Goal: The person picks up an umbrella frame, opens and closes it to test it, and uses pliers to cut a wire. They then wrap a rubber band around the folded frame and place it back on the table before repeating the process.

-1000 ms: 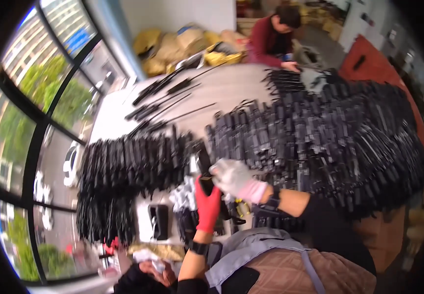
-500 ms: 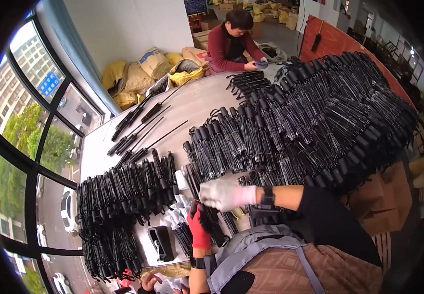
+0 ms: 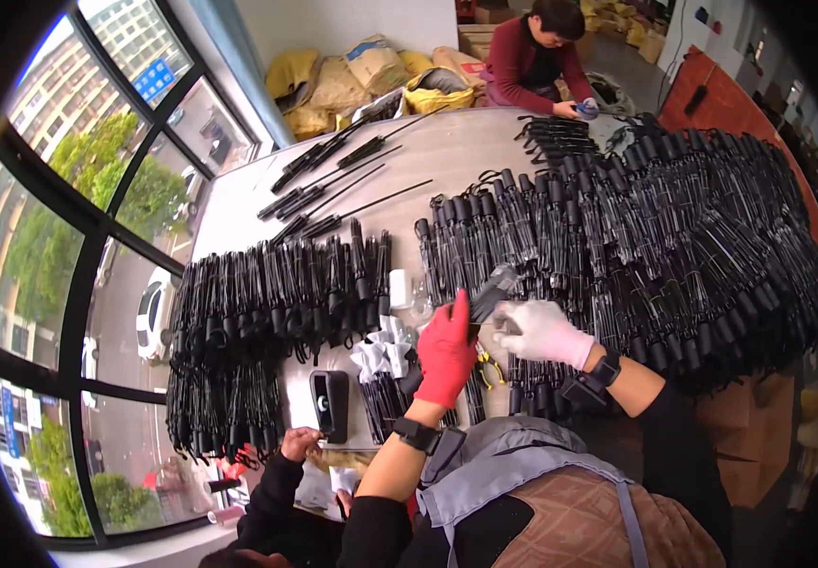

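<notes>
In front of me, my left hand (image 3: 447, 352) in a red glove is closed around a folded black umbrella frame (image 3: 494, 292), its bundled metal ribs tilted up to the right. My right hand (image 3: 543, 331), in a white glove, is at the frame's right side with the fingers curled together; what they pinch is too small to make out. Below the hands lie yellow-handled pliers (image 3: 491, 371). Beside my left wrist are black umbrella frames with white wrapping (image 3: 382, 352) at their ends. A small white block (image 3: 399, 289) sits left of the held frame.
Rows of black umbrella frames cover the table's right (image 3: 636, 246) and left (image 3: 276, 293). Several with long shafts (image 3: 333, 204) lie farther back. A black case (image 3: 330, 405) stands near the front edge. One person (image 3: 536, 57) sits across; another's hand (image 3: 301, 443) is at lower left.
My hands have risen from low over the table and moved to the right, the umbrella frame now showing between them. The view has turned, bringing the person at lower left further into sight.
</notes>
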Tool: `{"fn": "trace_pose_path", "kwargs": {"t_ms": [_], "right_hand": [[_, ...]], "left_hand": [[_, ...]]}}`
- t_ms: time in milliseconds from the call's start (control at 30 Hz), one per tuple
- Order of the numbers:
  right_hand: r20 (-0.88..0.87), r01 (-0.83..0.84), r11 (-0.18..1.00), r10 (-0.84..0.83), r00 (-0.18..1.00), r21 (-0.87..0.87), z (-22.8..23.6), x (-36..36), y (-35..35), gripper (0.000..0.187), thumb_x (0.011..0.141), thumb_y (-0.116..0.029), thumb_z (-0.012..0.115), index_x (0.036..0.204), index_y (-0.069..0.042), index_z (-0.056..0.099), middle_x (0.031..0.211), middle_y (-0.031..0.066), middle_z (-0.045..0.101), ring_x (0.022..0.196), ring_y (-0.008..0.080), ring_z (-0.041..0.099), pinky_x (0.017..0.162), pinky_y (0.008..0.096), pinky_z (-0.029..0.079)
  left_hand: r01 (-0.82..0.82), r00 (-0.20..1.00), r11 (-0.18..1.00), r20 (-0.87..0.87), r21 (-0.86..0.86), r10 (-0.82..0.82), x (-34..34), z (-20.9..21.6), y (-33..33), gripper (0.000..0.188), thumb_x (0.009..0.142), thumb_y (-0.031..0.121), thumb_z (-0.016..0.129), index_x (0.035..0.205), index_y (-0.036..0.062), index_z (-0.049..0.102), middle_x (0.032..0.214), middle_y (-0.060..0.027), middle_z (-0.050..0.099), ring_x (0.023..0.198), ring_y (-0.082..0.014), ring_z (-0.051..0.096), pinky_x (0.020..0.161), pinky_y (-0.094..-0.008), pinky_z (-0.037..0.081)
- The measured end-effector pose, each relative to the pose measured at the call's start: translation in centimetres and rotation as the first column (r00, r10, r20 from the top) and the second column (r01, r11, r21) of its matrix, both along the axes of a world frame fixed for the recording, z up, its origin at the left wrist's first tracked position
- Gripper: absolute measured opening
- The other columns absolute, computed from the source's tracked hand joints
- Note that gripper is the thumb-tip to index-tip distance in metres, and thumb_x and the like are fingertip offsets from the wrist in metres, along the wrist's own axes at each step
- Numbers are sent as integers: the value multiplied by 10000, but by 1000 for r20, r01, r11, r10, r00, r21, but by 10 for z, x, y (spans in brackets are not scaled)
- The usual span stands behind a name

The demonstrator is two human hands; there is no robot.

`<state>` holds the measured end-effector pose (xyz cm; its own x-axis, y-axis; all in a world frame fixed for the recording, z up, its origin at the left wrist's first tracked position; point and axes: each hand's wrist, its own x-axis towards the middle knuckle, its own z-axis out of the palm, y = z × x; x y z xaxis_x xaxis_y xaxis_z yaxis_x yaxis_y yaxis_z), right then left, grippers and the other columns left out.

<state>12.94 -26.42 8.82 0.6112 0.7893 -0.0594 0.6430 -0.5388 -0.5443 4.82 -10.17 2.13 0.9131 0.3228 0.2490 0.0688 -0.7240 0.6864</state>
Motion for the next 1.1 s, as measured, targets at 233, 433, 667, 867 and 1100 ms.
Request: {"fn": "trace_pose_path", "kwargs": {"t_ms": [233, 433, 667, 867, 1100], "right_hand": [[-880, 635, 718, -67, 471, 285, -67, 3, -57, 233, 963, -251, 500, 844, -99, 629, 674, -17, 587, 472, 54, 455, 441, 224, 362], [-610, 787, 236, 763, 213, 570, -9, 22, -94, 383, 966, -394, 506, 1091, -50, 620, 621, -27, 542, 449, 36, 433, 406, 188, 325], [-949, 714, 664, 316, 3, 224, -15, -31, -13, 443, 928, -451, 560, 1079, -37, 593, 718, 0, 584, 577, 148, 557, 528, 280, 469], [-736, 296, 799, 248, 630, 523, 8, -11, -3, 462, 906, -450, 598, 1048, -12, 561, 761, 26, 600, 590, 150, 566, 543, 281, 476], [-640, 203, 811, 252, 726, 550, 39, 0, 22, 388, 932, -379, 580, 985, 2, 524, 700, 19, 552, 548, 85, 506, 492, 232, 414]], "left_hand": [[442, 810, 896, -450, 47, -376, -11, -25, 19, 689, 760, 204, 731, 1366, 45, 444, 1053, -147, 654, 959, -302, 639, 789, -404, 509], [-53, 937, 353, -168, -934, -306, -15, -12, 37, 405, 888, 320, 662, 1170, 41, 580, 879, -11, 626, 831, -157, 612, 744, -318, 487], [570, 650, -476, 722, -669, -236, 57, 64, 27, 735, 879, 581, 557, 1351, 31, 432, 972, -57, 632, 932, -231, 622, 934, -470, 480], [496, 860, -228, 438, -838, 262, 27, 116, -10, 609, 934, 506, 526, 1300, 24, 459, 949, -82, 624, 860, -255, 648, 919, -486, 501], [574, 817, -214, 569, -790, 90, 68, 86, 35, 506, 953, 438, 535, 1213, 6, 500, 887, -79, 610, 807, -223, 642, 833, -444, 544]]}}
